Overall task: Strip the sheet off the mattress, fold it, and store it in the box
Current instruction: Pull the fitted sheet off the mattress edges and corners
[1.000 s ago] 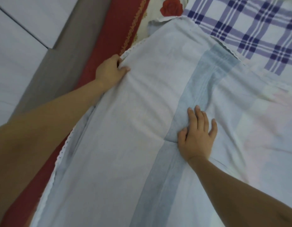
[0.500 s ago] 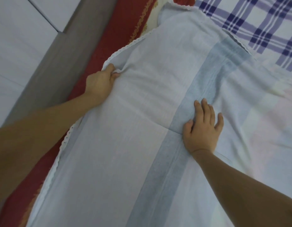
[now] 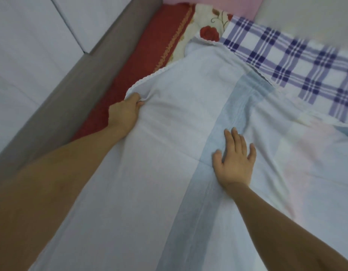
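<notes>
**Inspector:** Where is the sheet?

**Assessor:** The pale sheet [image 3: 169, 163] lies spread over the bed and fills the view from centre down to 6 o'clock. A blue band [image 3: 233, 106] runs along it from 1 o'clock towards 6.

**Inspector:** The hands?

**Assessor:** The left hand [image 3: 124, 114], at 10 o'clock, has its fingers [image 3: 139, 103] clenched on a bunched fold just inside the sheet's lace edge [image 3: 149, 77]. The right hand [image 3: 235, 165], at 4 o'clock, lies flat on the blue band with its fingers released and spread.

**Inspector:** Edges?

**Assessor:** The lace edge climbs from the left hand to the sheet's far corner at 12 o'clock, which rests against a rose-printed cloth [image 3: 208, 32]. The edge then runs down towards 2 o'clock over a blue-checked cloth [image 3: 286, 61]. A red mattress [image 3: 130, 75] shows along the left side.

**Inspector:** Room to move?

**Assessor:** Beyond the mattress, at 9 to 11 o'clock, a grey-brown strip [image 3: 71, 85] borders pale tiles [image 3: 32, 45]. The creased sheet carries on towards 3 o'clock.
</notes>
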The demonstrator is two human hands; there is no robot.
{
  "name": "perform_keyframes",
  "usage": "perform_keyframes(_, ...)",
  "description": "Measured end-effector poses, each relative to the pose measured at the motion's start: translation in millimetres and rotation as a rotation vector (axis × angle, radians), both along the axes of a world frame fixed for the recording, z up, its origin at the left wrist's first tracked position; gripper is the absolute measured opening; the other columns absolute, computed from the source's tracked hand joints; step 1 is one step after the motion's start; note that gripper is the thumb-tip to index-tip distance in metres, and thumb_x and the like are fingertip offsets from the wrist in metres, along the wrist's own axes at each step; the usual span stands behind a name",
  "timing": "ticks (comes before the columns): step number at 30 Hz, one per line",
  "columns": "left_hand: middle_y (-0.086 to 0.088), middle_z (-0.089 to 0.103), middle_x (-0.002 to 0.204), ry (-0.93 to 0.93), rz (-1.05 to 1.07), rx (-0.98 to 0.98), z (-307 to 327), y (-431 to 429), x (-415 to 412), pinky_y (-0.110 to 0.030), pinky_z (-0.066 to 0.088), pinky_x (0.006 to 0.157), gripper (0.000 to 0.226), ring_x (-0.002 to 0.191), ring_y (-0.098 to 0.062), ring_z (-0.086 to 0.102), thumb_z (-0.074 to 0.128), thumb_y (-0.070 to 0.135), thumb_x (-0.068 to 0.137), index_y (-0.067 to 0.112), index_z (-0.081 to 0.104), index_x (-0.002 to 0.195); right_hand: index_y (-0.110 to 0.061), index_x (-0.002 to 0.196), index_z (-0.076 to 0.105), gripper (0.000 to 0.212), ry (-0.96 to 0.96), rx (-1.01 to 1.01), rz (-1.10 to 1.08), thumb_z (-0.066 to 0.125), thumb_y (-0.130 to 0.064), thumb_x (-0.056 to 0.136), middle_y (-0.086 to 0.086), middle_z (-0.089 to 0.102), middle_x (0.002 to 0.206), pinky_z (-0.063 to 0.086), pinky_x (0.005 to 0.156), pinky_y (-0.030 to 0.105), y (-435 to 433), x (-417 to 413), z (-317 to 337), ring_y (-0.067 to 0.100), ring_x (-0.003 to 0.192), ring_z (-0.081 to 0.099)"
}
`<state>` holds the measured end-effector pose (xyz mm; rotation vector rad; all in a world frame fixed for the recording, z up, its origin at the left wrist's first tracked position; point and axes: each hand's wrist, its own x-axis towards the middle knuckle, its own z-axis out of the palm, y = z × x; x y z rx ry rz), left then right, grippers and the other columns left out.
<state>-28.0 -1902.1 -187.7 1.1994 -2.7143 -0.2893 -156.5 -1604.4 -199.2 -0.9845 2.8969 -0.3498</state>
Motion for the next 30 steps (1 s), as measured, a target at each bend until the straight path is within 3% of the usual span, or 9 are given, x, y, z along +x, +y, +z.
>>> perform_keyframes(3,-0.019,0.065,0.105,-0.103,-0.081,0.173,24.7,-9.1,-4.5,-0.034,0.038,0.07,0.028,0.094,-0.036,0.06,0.039,0.035,0.098,0.019,0.057,0.114,-0.018,0.146,0.032,0.07,-0.076,0.107,-0.076,0.032,-0.049,0.084,0.004,0.028,0.155,0.008,0.115,0.046,-9.6,1.0,19.3,0.021,0.141,0.027)
perform_keyframes(6,-0.017,0.066,0.097,-0.04,-0.051,0.13,23.8,-15.4,6.1,-0.032,0.034,0.065,0.024,0.09,-0.034,0.06,0.039,0.034,0.098,0.018,0.055,0.107,-0.002,0.147,0.02,0.084,-0.208,0.22,-0.246,0.039,-0.057,0.085,0.018,0.024,0.152,0.014,0.114,0.048,-74.3,5.9,40.2,0.031,0.139,0.023)
perform_keyframes(9,-0.019,0.067,0.087,0.059,0.005,0.003,1.1,-17.0,8.1,-0.038,0.039,0.062,0.028,0.081,-0.038,0.062,0.036,0.033,0.1,0.011,0.052,0.104,-0.015,0.152,-0.006,0.089,-0.218,0.197,-0.258,0.033,-0.061,0.087,0.016,-0.008,0.158,-0.004,0.111,0.061,-120.4,11.6,22.0,0.032,0.146,-0.003)
perform_keyframes(11,-0.022,0.067,0.087,0.119,-0.01,-0.051,-6.3,-22.6,6.8,-0.04,0.038,0.061,0.03,0.078,-0.042,0.062,0.035,0.031,0.101,0.009,0.053,0.108,-0.025,0.152,-0.002,0.081,-0.076,0.139,-0.201,0.03,-0.06,0.087,0.011,-0.006,0.159,-0.006,0.109,0.063,-122.0,10.4,4.7,0.031,0.146,-0.002)
perform_keyframes(14,-0.024,0.066,0.088,0.157,0.005,-0.087,-15.9,-33.4,4.1,-0.041,0.038,0.061,0.03,0.077,-0.044,0.061,0.035,0.029,0.101,0.008,0.054,0.111,-0.025,0.152,0.012,0.076,0.035,0.012,-0.181,0.03,-0.056,0.085,0.006,0.006,0.16,-0.003,0.112,0.059,-121.7,9.2,-9.7,0.027,0.146,0.008)
perform_keyframes(18,-0.022,0.067,0.089,0.13,0.024,-0.024,-14.0,-27.2,6.1,-0.041,0.038,0.061,0.031,0.079,-0.042,0.061,0.038,0.033,0.1,0.01,0.055,0.111,-0.025,0.151,0.016,0.076,0.023,0.003,-0.161,0.031,-0.055,0.083,0.004,0.01,0.16,-0.001,0.113,0.056,-122.6,6.2,-13.5,0.025,0.146,0.011)
perform_keyframes(24,-0.011,0.065,0.093,0.072,0.127,0.228,20.0,3.1,41.4,-0.04,0.047,0.074,0.032,0.085,-0.032,0.06,0.046,0.041,0.094,0.012,0.057,0.101,-0.023,0.151,0.019,0.075,-0.011,0.001,-0.171,0.032,-0.052,0.082,0.004,0.012,0.16,0.0,0.114,0.056,-122.1,7.0,-6.4,0.023,0.146,0.012)
perform_keyframes(27,-0.006,0.063,0.079,0.074,0.162,0.194,31.4,35.2,102.1,-0.04,0.049,0.069,0.03,0.072,-0.028,0.058,0.052,0.042,0.091,0.013,0.059,0.088,-0.023,0.151,0.018,0.074,-0.019,0.004,-0.161,0.031,-0.05,0.083,0.004,0.011,0.16,0.0,0.114,0.056,-122.9,6.5,-2.7,0.023,0.146,0.012)
perform_keyframes(30,-0.012,0.061,0.074,-0.054,0.136,0.084,26.3,68.4,152.6,-0.038,0.043,0.064,0.028,0.069,-0.03,0.057,0.053,0.037,0.091,0.011,0.056,0.081,-0.022,0.151,0.019,0.073,-0.022,0.012,-0.159,0.034,-0.048,0.085,0.005,0.011,0.16,0.001,0.114,0.055,-123.6,8.1,-2.0,0.023,0.146,0.012)
